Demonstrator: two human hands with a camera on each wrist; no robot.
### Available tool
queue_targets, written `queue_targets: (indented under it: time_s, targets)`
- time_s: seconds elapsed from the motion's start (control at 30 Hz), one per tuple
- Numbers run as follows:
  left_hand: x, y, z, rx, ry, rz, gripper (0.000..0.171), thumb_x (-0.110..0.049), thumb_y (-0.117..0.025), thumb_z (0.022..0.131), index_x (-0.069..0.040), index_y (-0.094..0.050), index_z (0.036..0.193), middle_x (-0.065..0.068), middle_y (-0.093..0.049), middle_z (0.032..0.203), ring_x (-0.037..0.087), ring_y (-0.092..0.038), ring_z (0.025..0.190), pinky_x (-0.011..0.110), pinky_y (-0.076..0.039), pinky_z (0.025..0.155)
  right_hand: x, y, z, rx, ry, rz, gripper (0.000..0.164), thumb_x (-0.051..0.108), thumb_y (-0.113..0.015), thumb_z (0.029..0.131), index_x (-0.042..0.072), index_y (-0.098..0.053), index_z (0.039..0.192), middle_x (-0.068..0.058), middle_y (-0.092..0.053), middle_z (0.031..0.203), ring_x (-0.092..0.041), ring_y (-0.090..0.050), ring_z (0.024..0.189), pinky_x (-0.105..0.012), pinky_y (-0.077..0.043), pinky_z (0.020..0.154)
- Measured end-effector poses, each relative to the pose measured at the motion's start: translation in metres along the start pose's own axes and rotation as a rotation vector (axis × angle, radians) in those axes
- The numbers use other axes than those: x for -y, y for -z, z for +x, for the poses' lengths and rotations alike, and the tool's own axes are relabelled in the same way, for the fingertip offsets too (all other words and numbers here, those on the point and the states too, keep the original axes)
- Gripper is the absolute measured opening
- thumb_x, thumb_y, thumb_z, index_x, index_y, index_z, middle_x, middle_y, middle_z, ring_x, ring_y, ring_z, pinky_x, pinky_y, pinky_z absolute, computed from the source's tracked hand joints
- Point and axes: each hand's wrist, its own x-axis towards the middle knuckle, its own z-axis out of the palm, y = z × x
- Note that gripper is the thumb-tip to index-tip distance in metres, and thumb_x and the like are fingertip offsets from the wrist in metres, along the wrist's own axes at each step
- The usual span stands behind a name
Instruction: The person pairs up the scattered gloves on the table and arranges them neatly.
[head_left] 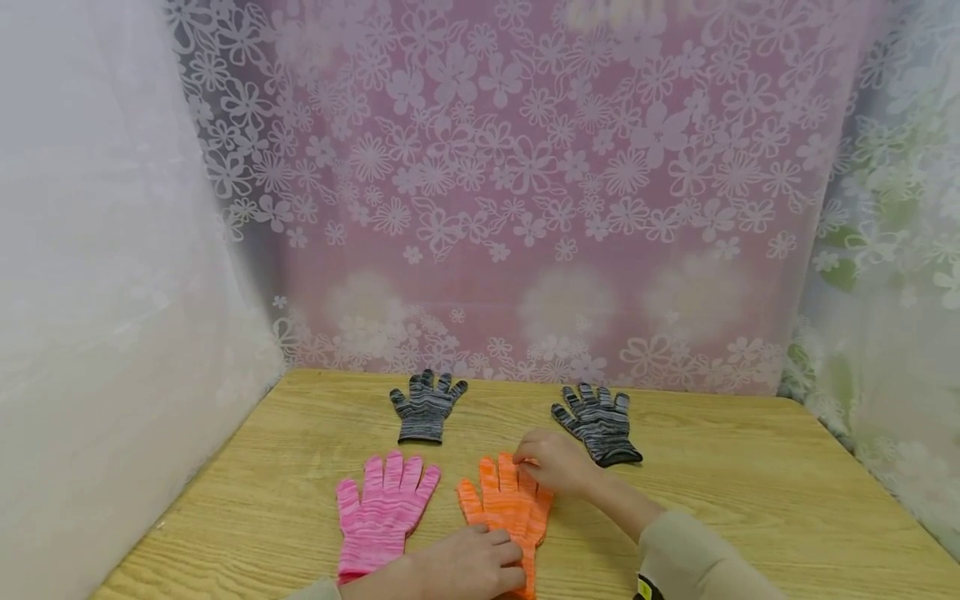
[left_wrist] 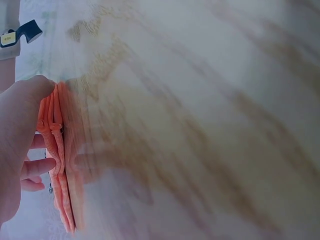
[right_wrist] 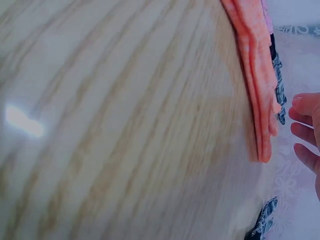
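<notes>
An orange glove (head_left: pixel 510 502) lies on the table with its fingers pointing away from me. My left hand (head_left: pixel 468 563) is over its lower part, the fingers loosely bent; in the left wrist view the thumb (left_wrist: pixel 39 89) touches the glove's edge. Around the orange glove's fingertips is my right hand (head_left: pixel 557 462). In the right wrist view that hand's fingers (right_wrist: pixel 302 131) are relaxed and a little apart from the orange glove (right_wrist: pixel 255 75). To the left lies a pink glove (head_left: pixel 381 512), flat with its fingers spread.
Two grey-black striped gloves lie farther back, one at left (head_left: pixel 426 408) and one at right (head_left: pixel 600 423), near my right hand. The wooden table (head_left: pixel 720 467) ends at a pink flowered curtain (head_left: pixel 480 208). A white sheet (head_left: pixel 127 292) hangs at the left.
</notes>
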Motion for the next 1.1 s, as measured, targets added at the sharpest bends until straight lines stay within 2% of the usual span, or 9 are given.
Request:
queue_targets:
  time_s: [0.1, 0.23, 0.37, 0.57, 0.73, 0.9, 1.0, 1.1]
  targets:
    - [0.0, -0.001, 0.0, 0.005, 0.002, 0.005, 0.024, -0.04, -0.042, 0.098, -0.026, -0.061, 0.104, -0.011, -0.056, 0.102, 0.001, -0.049, 0.089, 0.011, -0.032, 0.067, -0.002, -0.003, -0.001, 0.01, 0.003, -0.072, 0.002, 0.013, -0.07, 0.081, 0.012, -0.072, 0.081, 0.004, -0.065, 0.08, -0.012, -0.06, 0.076, -0.025, -0.049, 0.069]
    - [0.0, -0.001, -0.001, 0.006, -0.002, 0.019, 0.024, -0.04, -0.042, 0.097, -0.026, -0.06, 0.104, -0.011, -0.056, 0.102, 0.002, -0.049, 0.088, 0.011, -0.032, 0.066, -0.003, -0.006, -0.003, 0.068, -0.05, -0.146, 0.005, 0.019, -0.072, 0.08, 0.015, -0.071, 0.077, 0.005, -0.062, 0.081, -0.014, -0.056, 0.078, -0.027, -0.047, 0.07]
    - [0.0, -0.002, -0.001, 0.005, -0.003, 0.015, 0.024, -0.04, -0.042, 0.097, -0.026, -0.06, 0.104, -0.011, -0.056, 0.101, 0.001, -0.049, 0.088, 0.011, -0.032, 0.066, -0.004, -0.008, -0.005, 0.108, -0.099, -0.171, 0.007, 0.017, -0.07, 0.08, 0.016, -0.072, 0.074, 0.005, -0.062, 0.082, -0.014, -0.054, 0.077, -0.027, -0.046, 0.07]
    - [0.0, -0.002, -0.001, 0.008, 0.0, 0.003, 0.024, -0.041, -0.041, 0.098, -0.027, -0.06, 0.103, -0.013, -0.055, 0.1, 0.0, -0.048, 0.088, 0.01, -0.031, 0.066, -0.006, -0.01, -0.006, 0.091, -0.078, -0.198, 0.012, 0.012, -0.067, 0.082, 0.017, -0.073, 0.074, 0.004, -0.066, 0.084, -0.014, -0.055, 0.077, -0.026, -0.045, 0.069]
    - [0.0, -0.002, -0.001, 0.012, 0.003, 0.005, 0.023, -0.041, -0.042, 0.097, -0.027, -0.06, 0.104, -0.013, -0.055, 0.1, 0.0, -0.048, 0.087, 0.01, -0.03, 0.065, -0.005, -0.01, -0.005, 0.092, -0.092, -0.189, 0.012, 0.01, -0.066, 0.082, 0.016, -0.073, 0.075, 0.003, -0.067, 0.083, -0.015, -0.058, 0.077, -0.027, -0.046, 0.072]
    - [0.0, -0.002, -0.001, 0.021, 0.008, 0.001, 0.024, -0.041, -0.042, 0.097, -0.027, -0.06, 0.104, -0.013, -0.055, 0.101, 0.0, -0.048, 0.088, 0.01, -0.03, 0.065, -0.007, -0.007, -0.008, 0.083, -0.151, -0.101, 0.01, 0.01, -0.065, 0.084, 0.016, -0.072, 0.079, 0.004, -0.065, 0.084, -0.014, -0.059, 0.081, -0.027, -0.049, 0.071]
    - [0.0, -0.002, -0.001, 0.026, 0.012, -0.009, 0.024, -0.042, -0.042, 0.097, -0.027, -0.06, 0.105, -0.013, -0.055, 0.101, 0.0, -0.048, 0.088, 0.01, -0.03, 0.065, -0.011, -0.004, -0.012, 0.045, -0.183, -0.064, 0.009, 0.01, -0.065, 0.085, 0.015, -0.072, 0.085, 0.004, -0.065, 0.088, -0.015, -0.06, 0.085, -0.027, -0.05, 0.068]
    - [0.0, -0.003, -0.001, 0.019, 0.014, -0.004, 0.024, -0.041, -0.043, 0.097, -0.027, -0.06, 0.104, -0.012, -0.055, 0.101, 0.0, -0.049, 0.088, 0.01, -0.03, 0.065, -0.016, 0.001, -0.015, -0.017, -0.171, -0.049, 0.009, 0.007, -0.066, 0.083, 0.011, -0.072, 0.088, 0.001, -0.066, 0.09, -0.017, -0.061, 0.087, -0.027, -0.051, 0.068]
